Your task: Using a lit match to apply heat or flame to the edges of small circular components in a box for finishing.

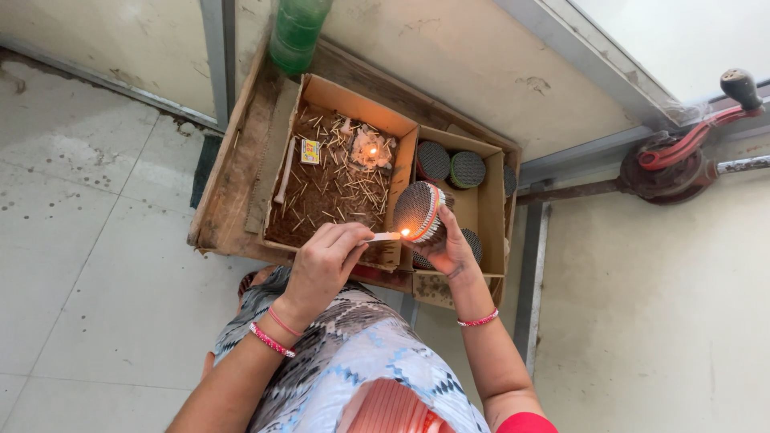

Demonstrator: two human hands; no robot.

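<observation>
Above the near edge of the cardboard boxes, the round bundle (420,212) of tightly packed sticks sits tilted in the right hand (451,250), whose fingers close around its far side. A lit stick (383,236), pinched between thumb and fingertips of the left hand (325,261), touches its flame to the bundle's rim. The flame is close to both hands, so a flare across the packed tips could burn the fingers. Below it, the left box (337,172) holds loose spent sticks on brown litter around a small burning lamp (370,151); a dropped ember there could catch. More bundles (449,164) lie in the right box (489,210), near the flame.
</observation>
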